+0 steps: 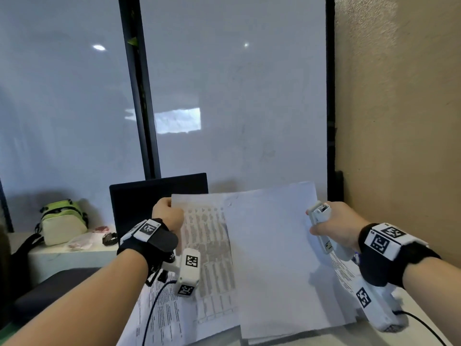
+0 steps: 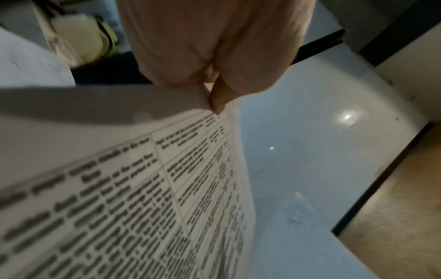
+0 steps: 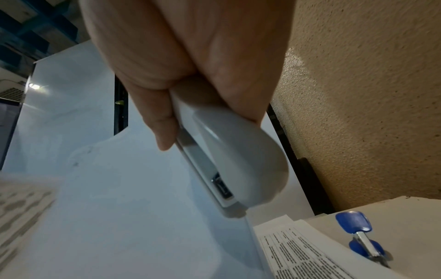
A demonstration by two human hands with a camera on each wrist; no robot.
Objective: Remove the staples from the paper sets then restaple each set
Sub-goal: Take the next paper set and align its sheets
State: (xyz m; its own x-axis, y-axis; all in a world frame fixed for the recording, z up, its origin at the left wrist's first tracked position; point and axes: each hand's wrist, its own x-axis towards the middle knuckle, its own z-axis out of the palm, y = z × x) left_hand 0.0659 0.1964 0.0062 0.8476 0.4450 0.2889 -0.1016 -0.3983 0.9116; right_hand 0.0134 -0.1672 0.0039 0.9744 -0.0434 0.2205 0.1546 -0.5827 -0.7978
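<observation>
Item 1: a set of white printed paper sheets with tabular text (image 1: 212, 245) is being held raised above the white surface (image 1: 421, 318), its top left corner being pinched by the left hand (image 1: 167, 213); that grip is being kept clamped on the corner, thumb and fingertips (image 2: 218, 98) pressed together on it. A blank white sheet (image 1: 272, 258) is being lifted at the front of the set.

Item 2: a white plastic stapler (image 1: 321, 228) is being held at 3 o'clock of the set, just beside its right edge, by the right hand (image 1: 336, 228); that grip is being kept wrapped around the stapler body (image 3: 229, 166).

Item 3: further printed sheets (image 3: 298, 253) are being left flat on the surface beneath.

Item 4: a blue-handled metal staple remover (image 3: 362, 236) is being left on the surface at 4 o'clock, near the tan textured wall (image 1: 399, 96).

Item 5: a green and cream bag (image 1: 63, 222) is being kept at 9 o'clock, beside a dark laptop lid (image 1: 149, 193).
</observation>
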